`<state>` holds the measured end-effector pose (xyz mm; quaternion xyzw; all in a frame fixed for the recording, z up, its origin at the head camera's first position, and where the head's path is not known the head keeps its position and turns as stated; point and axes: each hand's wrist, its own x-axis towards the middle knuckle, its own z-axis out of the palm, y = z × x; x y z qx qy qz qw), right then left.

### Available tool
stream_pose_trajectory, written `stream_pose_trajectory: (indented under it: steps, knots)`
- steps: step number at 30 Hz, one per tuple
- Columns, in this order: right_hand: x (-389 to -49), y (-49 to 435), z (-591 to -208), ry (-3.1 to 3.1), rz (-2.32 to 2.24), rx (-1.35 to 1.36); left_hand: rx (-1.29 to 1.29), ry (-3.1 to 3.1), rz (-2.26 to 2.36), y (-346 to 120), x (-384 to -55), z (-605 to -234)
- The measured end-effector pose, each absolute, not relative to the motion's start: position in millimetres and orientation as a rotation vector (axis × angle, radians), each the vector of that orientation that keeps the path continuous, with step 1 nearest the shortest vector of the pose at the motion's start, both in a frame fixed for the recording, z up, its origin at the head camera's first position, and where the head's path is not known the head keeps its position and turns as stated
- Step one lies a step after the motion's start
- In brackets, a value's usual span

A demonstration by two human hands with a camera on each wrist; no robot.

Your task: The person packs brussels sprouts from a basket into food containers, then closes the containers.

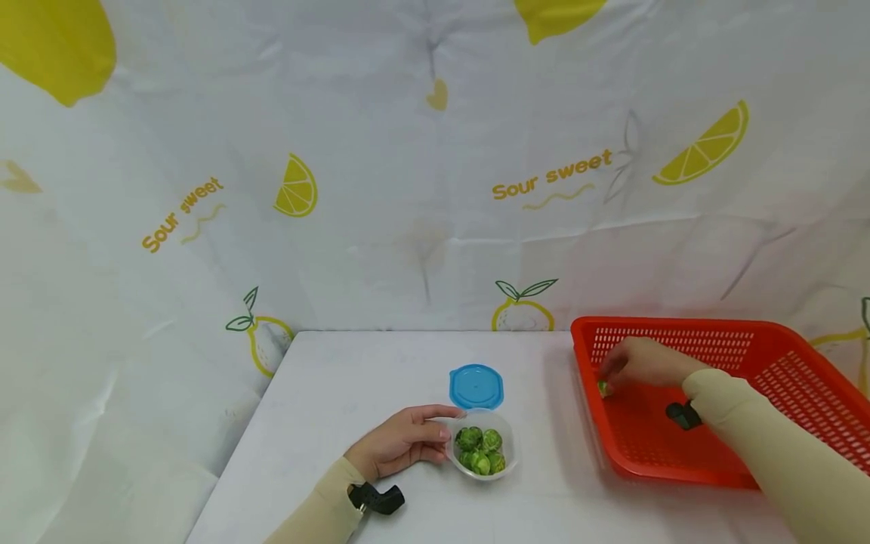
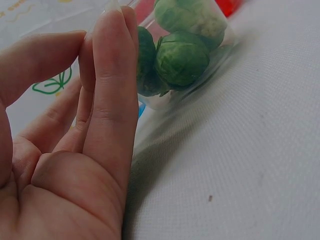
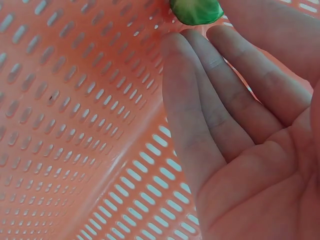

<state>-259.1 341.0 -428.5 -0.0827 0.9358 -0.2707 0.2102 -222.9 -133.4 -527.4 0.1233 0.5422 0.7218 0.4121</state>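
My left hand holds the near-left side of a small clear plastic container, its fingertips at the rim. Several green Brussels sprouts lie inside it; in the left wrist view, two sprouts show clearly through the wall. Inside a red plastic basket, my right hand is low by the left wall, fingers pointing down. At its fingertips is a single Brussels sprout, cut off by the top edge of the right wrist view. The far side of that grip is hidden.
A blue lid lies flat just behind the clear container. The basket's raised, slotted walls stand at the table's right side. White cloth printed with lemons hangs behind the white table.
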Motion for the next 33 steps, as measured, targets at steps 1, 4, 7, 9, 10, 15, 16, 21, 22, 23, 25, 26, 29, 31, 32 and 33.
stream_pose_trajectory:
  steps: [1, 4, 7, 9, 10, 15, 16, 21, 22, 23, 25, 26, 29, 31, 32, 33]
  knots:
    - [-259.0, 340.6, -428.7, 2.602, -0.753, -0.231, 0.310, 1.367, 1.816, -133.4, -222.6, -527.0]
    - [-259.0, 339.6, -429.2, 2.608, -0.748, -0.245, 0.308, 1.371, 1.816, -133.2, -221.9, -526.4]
    - [-259.2, 338.3, -428.9, 2.610, -0.743, -0.267, 0.308, 1.374, 1.814, -132.9, -221.5, -525.6]
    - [-259.6, 337.3, -428.7, 2.612, -0.735, -0.279, 0.309, 1.372, 1.814, -132.7, -221.5, -525.2]
    - [-259.7, 336.7, -428.3, 2.614, -0.730, -0.285, 0.310, 1.374, 1.813, -132.6, -221.7, -525.1]
    - [-260.1, 335.0, -429.3, 2.615, -0.723, -0.288, 0.313, 1.380, 1.806, -132.7, -221.6, -524.1]
    - [-260.1, 334.9, -429.7, 2.613, -0.726, -0.286, 0.316, 1.380, 1.805, -132.7, -221.5, -524.0]
    - [-259.6, 334.8, -431.8, 2.602, -0.746, -0.297, 0.321, 1.378, 1.807, -132.5, -221.6, -524.5]
    - [-259.2, 334.5, -431.7, 2.600, -0.750, -0.292, 0.322, 1.379, 1.807, -132.4, -221.5, -524.6]
    - [-259.2, 334.5, -431.9, 2.600, -0.751, -0.293, 0.321, 1.380, 1.808, -132.4, -221.4, -524.5]
    - [-259.2, 334.7, -432.0, 2.599, -0.751, -0.299, 0.322, 1.383, 1.807, -132.4, -221.2, -524.5]
    - [-259.2, 334.6, -431.9, 2.601, -0.750, -0.297, 0.323, 1.385, 1.807, -132.4, -221.0, -524.5]
    - [-259.1, 335.5, -431.6, 2.607, -0.741, -0.311, 0.322, 1.385, 1.808, -132.4, -220.9, -524.6]
    - [-258.7, 337.2, -431.0, 2.619, -0.723, -0.325, 0.324, 1.384, 1.809, -132.5, -221.2, -524.9]
    - [-258.2, 338.1, -430.5, 2.623, -0.715, -0.321, 0.325, 1.384, 1.809, -132.5, -221.2, -525.1]
    - [-257.5, 339.2, -429.5, 2.629, -0.709, -0.315, 0.328, 1.383, 1.809, -132.6, -221.4, -525.2]
